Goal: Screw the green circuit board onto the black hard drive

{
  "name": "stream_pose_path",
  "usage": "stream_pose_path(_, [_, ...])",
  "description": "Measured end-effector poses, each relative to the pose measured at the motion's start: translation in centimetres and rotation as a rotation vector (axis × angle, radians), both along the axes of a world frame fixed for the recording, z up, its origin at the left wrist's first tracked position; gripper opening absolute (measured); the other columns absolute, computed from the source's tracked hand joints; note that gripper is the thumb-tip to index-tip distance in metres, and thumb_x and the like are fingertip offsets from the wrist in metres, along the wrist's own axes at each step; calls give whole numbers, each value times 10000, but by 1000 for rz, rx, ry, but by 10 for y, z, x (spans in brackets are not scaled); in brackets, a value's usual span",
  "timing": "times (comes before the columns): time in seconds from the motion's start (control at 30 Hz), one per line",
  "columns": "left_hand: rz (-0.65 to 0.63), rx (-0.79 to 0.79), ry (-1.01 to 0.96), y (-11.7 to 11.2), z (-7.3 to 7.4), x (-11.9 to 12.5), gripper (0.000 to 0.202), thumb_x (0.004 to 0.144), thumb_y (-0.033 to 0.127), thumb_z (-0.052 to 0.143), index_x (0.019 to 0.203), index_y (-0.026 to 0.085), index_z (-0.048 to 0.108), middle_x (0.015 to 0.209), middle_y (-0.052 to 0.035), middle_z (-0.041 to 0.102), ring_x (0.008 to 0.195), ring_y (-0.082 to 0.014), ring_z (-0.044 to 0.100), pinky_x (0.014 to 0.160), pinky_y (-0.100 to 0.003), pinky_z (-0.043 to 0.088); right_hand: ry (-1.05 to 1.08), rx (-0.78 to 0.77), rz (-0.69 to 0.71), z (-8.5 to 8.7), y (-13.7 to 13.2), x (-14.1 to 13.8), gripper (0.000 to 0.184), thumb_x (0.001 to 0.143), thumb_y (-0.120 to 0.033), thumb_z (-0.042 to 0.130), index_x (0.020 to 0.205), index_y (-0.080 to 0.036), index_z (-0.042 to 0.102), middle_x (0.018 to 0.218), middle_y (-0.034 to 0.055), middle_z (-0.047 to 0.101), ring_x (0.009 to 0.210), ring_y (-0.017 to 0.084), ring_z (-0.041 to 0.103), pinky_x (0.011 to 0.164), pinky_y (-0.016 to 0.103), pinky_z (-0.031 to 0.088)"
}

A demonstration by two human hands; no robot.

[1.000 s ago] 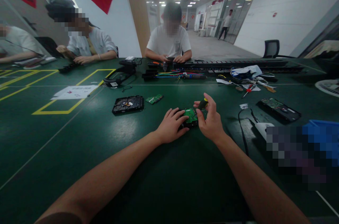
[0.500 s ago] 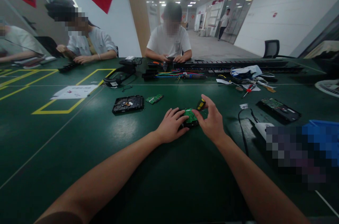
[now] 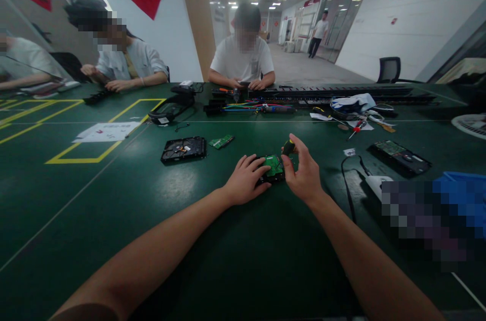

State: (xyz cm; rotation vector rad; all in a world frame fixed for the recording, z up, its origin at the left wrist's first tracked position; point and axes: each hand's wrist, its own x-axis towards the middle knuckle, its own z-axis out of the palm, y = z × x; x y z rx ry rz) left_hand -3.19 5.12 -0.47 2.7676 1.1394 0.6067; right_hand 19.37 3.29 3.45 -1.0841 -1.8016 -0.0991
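A hard drive (image 3: 280, 176) with a green circuit board (image 3: 272, 164) facing up lies on the table in front of me. My left hand (image 3: 247, 179) holds it down from the left, fingers spread over the board's left part and thumb along the near edge. In my right hand (image 3: 302, 171) is a screwdriver (image 3: 289, 147) with a black and yellow handle, pinched between thumb and fingers. It stands tilted above the drive's right side, its thin shaft slanting down toward the board. Whether the tip sits in a screw is too small to tell.
Left of the drive lie another hard drive (image 3: 184, 149) and a loose green circuit board (image 3: 221, 142). A third hard drive (image 3: 399, 158), a cable (image 3: 345, 179) and a blue bin (image 3: 461, 199) are on the right. Wires and tools line the far side, where people sit.
My right thumb has drawn back from the board, and the screwdriver has turned a little, so its shaft shows. My left hand stays put. A distant person in the corridor has shifted.
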Motion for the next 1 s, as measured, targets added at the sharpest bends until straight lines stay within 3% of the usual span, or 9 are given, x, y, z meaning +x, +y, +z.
stream_pose_path(0.37, [-2,-1,5,0,1,-1,565,1013,534,657,1503,261,583,1627,-113,508,1582,-397,344,1301,-666,260,-76,90,-123,-1,1,3,621,1006,-410,695,1572,-309,461,1195,111,748,971,308,719,927,538,608])
stream_pose_path(0.53, [-6,2,4,0,2,-1,562,1014,530,656,1497,251,587,1626,-118,509,1578,-403,350,1299,-669,260,-82,101,-121,-1,2,2,617,1016,-393,681,1571,-306,427,1300,123,725,1046,311,730,944,526,612])
stream_pose_path(0.73, [-4,2,-9,0,0,0,558,1006,531,669,1490,264,594,1624,-112,514,1580,-401,351,1302,-666,260,-35,28,5,3,-3,-3,612,1042,-294,603,1611,-313,377,1477,138,650,1211,321,716,1031,546,599])
stream_pose_path(1.0, [2,6,3,-2,2,0,546,1020,534,642,1479,241,607,1632,-109,507,1573,-405,356,1304,-661,259,54,-125,101,0,-3,-1,652,1078,-264,501,1680,-321,257,1353,126,724,1178,295,747,1039,561,607])
